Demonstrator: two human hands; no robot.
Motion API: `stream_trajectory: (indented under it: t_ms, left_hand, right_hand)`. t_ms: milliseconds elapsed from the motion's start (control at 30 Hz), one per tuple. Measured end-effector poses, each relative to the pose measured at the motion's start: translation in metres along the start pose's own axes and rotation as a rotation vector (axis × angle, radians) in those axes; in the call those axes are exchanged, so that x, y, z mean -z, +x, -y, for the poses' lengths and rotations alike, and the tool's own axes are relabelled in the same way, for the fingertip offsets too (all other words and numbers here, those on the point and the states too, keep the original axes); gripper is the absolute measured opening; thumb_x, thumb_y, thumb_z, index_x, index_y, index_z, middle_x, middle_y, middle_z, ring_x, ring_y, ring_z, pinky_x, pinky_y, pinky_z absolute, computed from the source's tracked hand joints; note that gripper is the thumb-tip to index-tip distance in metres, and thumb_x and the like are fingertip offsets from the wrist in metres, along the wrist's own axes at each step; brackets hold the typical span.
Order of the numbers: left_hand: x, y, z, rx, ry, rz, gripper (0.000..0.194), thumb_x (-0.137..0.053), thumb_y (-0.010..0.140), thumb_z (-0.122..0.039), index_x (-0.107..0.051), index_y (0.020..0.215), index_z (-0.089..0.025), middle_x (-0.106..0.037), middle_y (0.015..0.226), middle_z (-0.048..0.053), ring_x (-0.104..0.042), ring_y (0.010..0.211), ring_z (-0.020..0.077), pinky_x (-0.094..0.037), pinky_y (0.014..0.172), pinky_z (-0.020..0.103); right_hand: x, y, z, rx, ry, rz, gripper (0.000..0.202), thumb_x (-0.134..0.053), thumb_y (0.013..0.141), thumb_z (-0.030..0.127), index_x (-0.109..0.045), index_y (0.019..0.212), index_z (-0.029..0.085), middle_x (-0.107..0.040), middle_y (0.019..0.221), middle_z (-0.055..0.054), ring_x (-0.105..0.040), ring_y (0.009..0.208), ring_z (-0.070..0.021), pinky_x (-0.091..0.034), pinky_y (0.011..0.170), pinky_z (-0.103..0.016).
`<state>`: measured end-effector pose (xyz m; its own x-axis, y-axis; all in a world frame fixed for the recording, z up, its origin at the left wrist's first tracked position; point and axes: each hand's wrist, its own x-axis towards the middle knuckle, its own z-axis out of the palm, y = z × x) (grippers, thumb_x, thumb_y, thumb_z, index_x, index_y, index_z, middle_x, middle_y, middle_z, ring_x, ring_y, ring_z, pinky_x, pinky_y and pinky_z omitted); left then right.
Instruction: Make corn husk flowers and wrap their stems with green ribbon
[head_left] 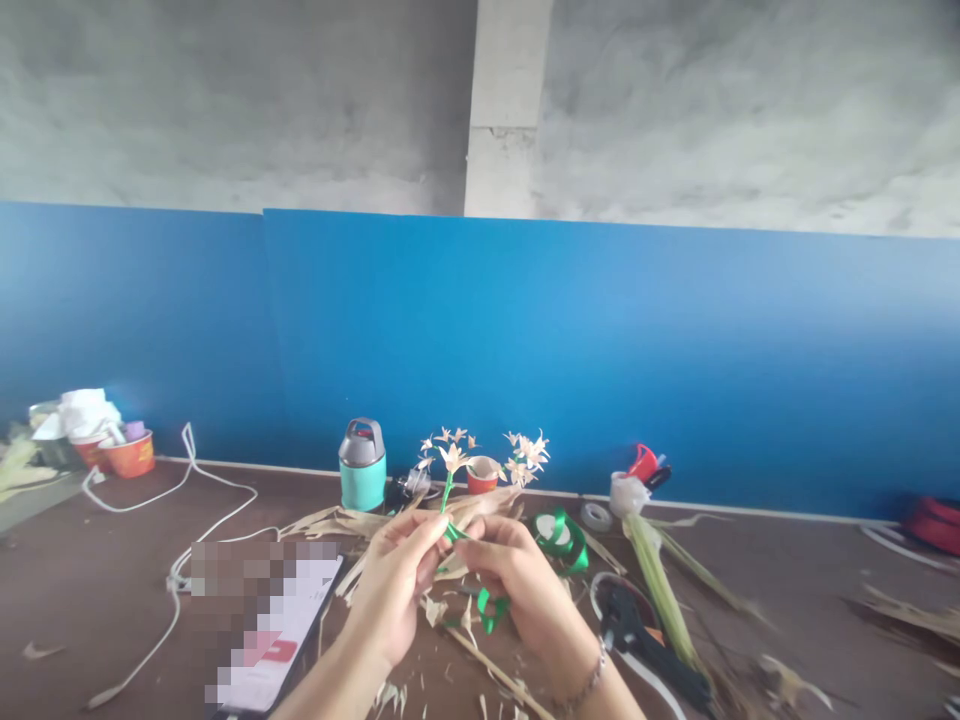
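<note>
My left hand (401, 575) pinches the green stem of a small artificial flower (453, 460) with pale, pointed petals, which stands upright above my fingers. Between both hands a green ribbon (454, 532) runs at the stem's lower part. My right hand (510, 565) is closed on that ribbon with thumb and forefinger, and a loose curl of it hangs below. Other pale flowers (528, 455) stand behind, by a red paper cup (482, 475). Just beyond my right hand lies a spool of green ribbon (559, 535).
A hot glue gun (652, 640) lies at the right, near corn husks (660, 590) and a tape roll (596, 516). At the left are a phone (289, 640) and a white cable (180, 560). A teal flask (363, 470) stands by the blue partition (600, 350). Husk scraps litter the brown table.
</note>
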<state>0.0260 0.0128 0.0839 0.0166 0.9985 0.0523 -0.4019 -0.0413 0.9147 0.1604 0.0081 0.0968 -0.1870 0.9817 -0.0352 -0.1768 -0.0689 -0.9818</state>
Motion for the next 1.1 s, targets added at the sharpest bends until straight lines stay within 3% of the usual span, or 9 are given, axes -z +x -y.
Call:
stream_trajectory:
  t_ms: [400,533,733,900,1000,1100]
  left_hand:
    - [0.001,0.004,-0.005,0.045,-0.081,-0.058,0.032,-0.076,0.060,-0.035,-0.051,0.053,-0.016,-0.027,0.039,-0.012,-0.013,0.040,0.0026,-0.007,0.039,0.017]
    - [0.004,0.006,-0.005,0.052,-0.048,-0.009,0.030,-0.075,0.064,-0.037,-0.055,0.056,-0.016,-0.028,0.039,-0.012,-0.012,0.040,0.0029,-0.008,0.039,0.017]
    - [0.009,0.009,-0.009,0.070,0.035,0.077,0.025,-0.076,0.065,-0.038,-0.063,0.065,-0.016,-0.044,0.043,-0.008,-0.031,0.042,0.0040,-0.020,0.040,0.015]
    - [0.013,0.012,-0.009,0.052,0.110,0.011,0.023,-0.076,0.064,-0.037,-0.069,0.068,-0.015,-0.056,0.050,-0.003,-0.046,0.051,0.0077,-0.035,0.049,0.017]
    - [0.013,0.012,-0.009,0.059,0.160,0.037,0.022,-0.075,0.066,-0.036,-0.069,0.066,-0.015,-0.058,0.051,-0.002,-0.050,0.053,0.0086,-0.037,0.051,0.018]
    - [0.010,0.009,-0.011,0.108,0.150,0.127,0.023,-0.077,0.066,-0.036,-0.068,0.063,-0.015,-0.057,0.054,-0.002,-0.049,0.050,0.0068,-0.033,0.046,0.017]
  right_hand:
    - [-0.005,0.005,-0.006,-0.035,0.138,0.079,0.020,-0.069,0.058,0.020,-0.049,0.057,0.017,-0.032,0.041,0.012,-0.016,0.040,-0.0029,-0.008,0.040,-0.022]
    - [0.002,0.008,-0.010,-0.015,0.125,0.106,0.020,-0.069,0.061,0.021,-0.049,0.057,0.017,-0.031,0.042,0.012,-0.015,0.040,-0.0033,-0.008,0.041,-0.023]
    - [0.012,0.014,-0.012,-0.011,0.133,0.164,0.025,-0.068,0.070,0.031,-0.050,0.062,0.016,-0.030,0.051,0.010,-0.016,0.046,-0.0050,-0.008,0.043,-0.022]
    - [0.010,0.015,-0.012,0.047,-0.001,0.048,0.024,-0.068,0.070,0.034,-0.053,0.063,0.016,-0.029,0.048,0.010,-0.016,0.045,-0.0057,-0.011,0.043,-0.022]
    - [0.013,0.015,-0.011,0.081,-0.151,0.029,0.024,-0.067,0.073,0.033,-0.057,0.060,0.015,-0.042,0.048,0.007,-0.030,0.045,-0.0064,-0.022,0.045,-0.021]
    - [0.017,0.014,-0.007,0.117,-0.169,0.091,0.021,-0.068,0.074,0.037,-0.067,0.072,0.015,-0.061,0.066,0.000,-0.052,0.064,-0.0126,-0.038,0.062,-0.023]
